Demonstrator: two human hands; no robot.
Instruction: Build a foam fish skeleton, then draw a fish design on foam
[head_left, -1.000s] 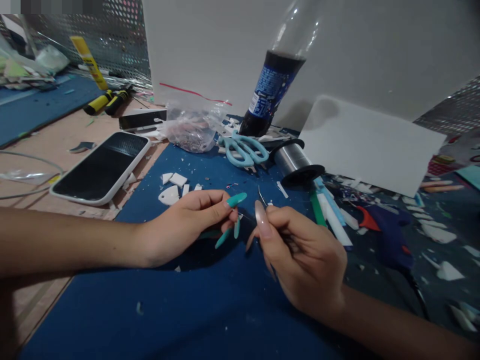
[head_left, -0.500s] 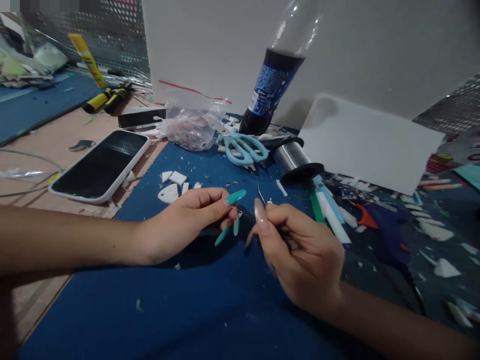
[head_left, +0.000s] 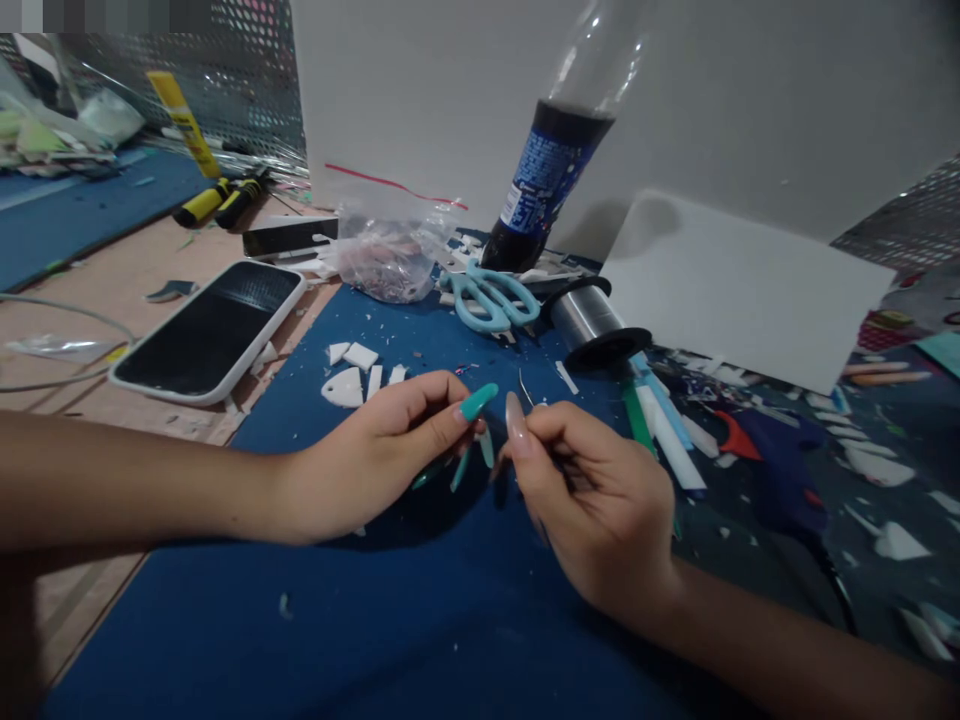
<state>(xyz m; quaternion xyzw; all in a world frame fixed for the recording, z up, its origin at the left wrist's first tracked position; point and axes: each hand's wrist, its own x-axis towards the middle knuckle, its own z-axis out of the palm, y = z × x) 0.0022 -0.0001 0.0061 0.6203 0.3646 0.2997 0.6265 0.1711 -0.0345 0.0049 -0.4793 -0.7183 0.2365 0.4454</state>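
My left hand, with long turquoise nails, is closed in a pinch over the blue mat. Whatever lies between its fingertips is too small or hidden to make out. Just to the right, my right hand pinches a thin curved wire, whose bent silver end sticks up past the thumb. The fingertips of both hands are close together but apart. Beyond them lies a black-ended spool of fine shiny strand. White flat cut pieces, one shaped like a fish head, lie behind my left hand.
Light-blue scissors, a clear zip bag and a tilted-looking dark drink bottle stand or lie at the back. A phone is on the left, and a glue gun with scraps on the right.
The view has shifted slightly, moving the scene a little right. My left fingers have turned slightly and sit nearer my right fingertips. Both hands keep their pinch.
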